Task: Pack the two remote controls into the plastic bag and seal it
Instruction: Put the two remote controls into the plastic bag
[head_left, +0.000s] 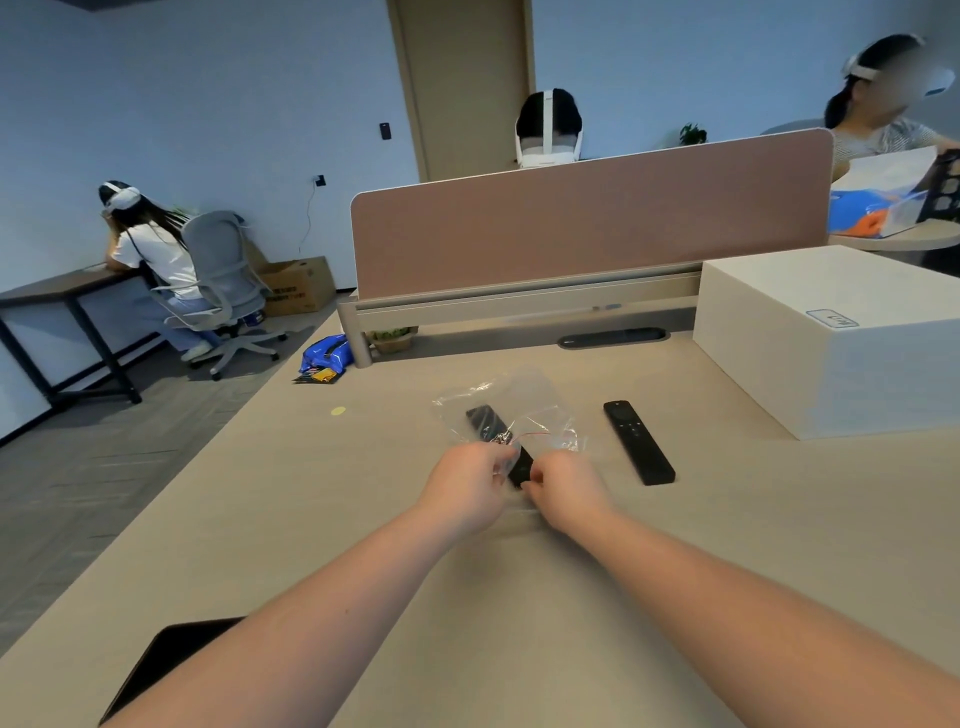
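Observation:
A clear plastic bag (524, 400) lies on the beige table (363, 519) in the middle. One black remote control (491, 423) sits partly inside it, its near end sticking out toward me. My left hand (465, 488) pinches the bag's near edge. My right hand (563, 488) grips the near end of that remote. A second black remote control (638, 441) lies bare on the table to the right of the bag, apart from both hands.
A large white box (831, 338) stands at the right. A pink desk divider (587, 218) closes the far side. A dark tablet (166, 660) lies at the near left edge. A blue snack packet (323, 356) lies at the far left. Other people sit around.

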